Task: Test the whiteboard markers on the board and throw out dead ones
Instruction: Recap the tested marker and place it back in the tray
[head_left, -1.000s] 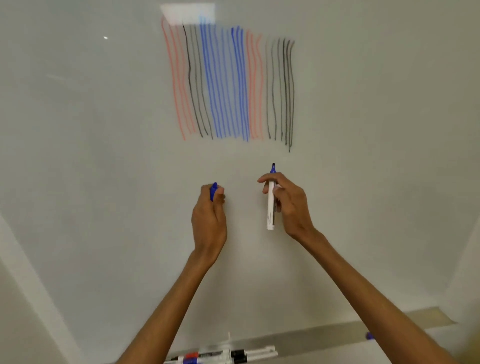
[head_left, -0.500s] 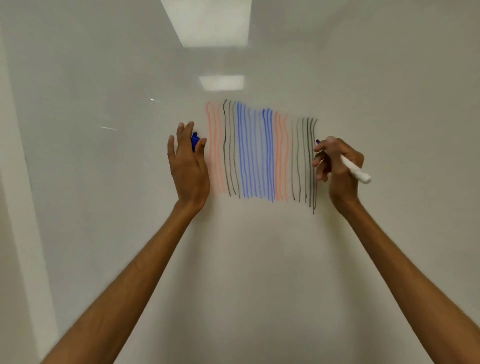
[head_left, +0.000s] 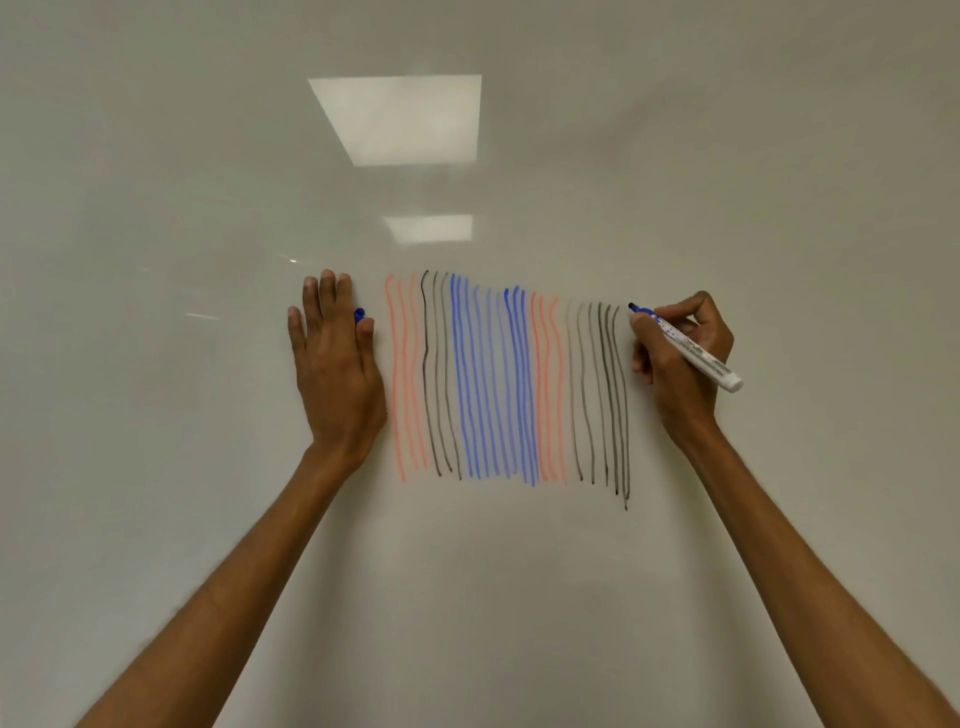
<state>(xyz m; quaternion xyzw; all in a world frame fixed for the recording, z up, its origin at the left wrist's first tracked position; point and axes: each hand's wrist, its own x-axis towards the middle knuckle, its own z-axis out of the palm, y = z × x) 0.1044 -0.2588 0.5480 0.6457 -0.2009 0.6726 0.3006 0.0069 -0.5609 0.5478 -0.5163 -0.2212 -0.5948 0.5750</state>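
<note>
The whiteboard (head_left: 208, 182) fills the view and carries a block of vertical test lines (head_left: 498, 384) in red, black and blue. My right hand (head_left: 680, 358) grips a white marker (head_left: 696, 353) with a blue tip. The tip touches the board just right of the top of the last black line. My left hand (head_left: 332, 364) rests flat on the board left of the red lines, fingers straight. Its thumb pinches a blue marker cap (head_left: 359, 315) against the index finger, and the hand hides most of the cap.
Two ceiling lights reflect in the board above the lines (head_left: 400, 119). The board's tray and the other markers are out of view.
Both hands have risen from below the lines to their top level. The left hand has flattened on the board. The marker tip now meets the board to the right of the black lines.
</note>
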